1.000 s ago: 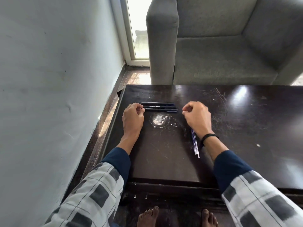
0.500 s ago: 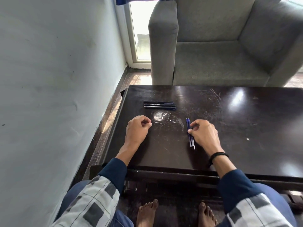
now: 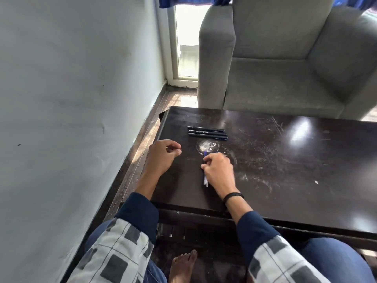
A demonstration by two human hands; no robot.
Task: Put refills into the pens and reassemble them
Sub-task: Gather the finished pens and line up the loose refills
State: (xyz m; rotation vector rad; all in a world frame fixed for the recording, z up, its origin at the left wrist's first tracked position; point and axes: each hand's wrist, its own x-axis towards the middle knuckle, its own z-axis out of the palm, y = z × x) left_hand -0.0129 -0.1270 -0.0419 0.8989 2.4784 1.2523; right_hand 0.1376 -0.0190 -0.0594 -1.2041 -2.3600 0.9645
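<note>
Three dark pens (image 3: 207, 132) lie side by side near the far left of the dark table (image 3: 285, 160). My right hand (image 3: 219, 170) rests on the table in front of them, its fingers closed on a small bundle of blue and white refills (image 3: 205, 180); the bundle's ends stick out above and below the hand. My left hand (image 3: 163, 158) is curled into a loose fist on the table to the left, with nothing visible in it.
A round whitish stain (image 3: 207, 147) marks the tabletop just beyond my right hand. A grey armchair (image 3: 285, 68) stands behind the table. A pale wall (image 3: 71, 99) runs close along the left side. My bare foot (image 3: 181, 266) is under the table.
Both hands drew back from the pens toward me. My right hand slid left with the refills and closed on them. The pens stayed put.
</note>
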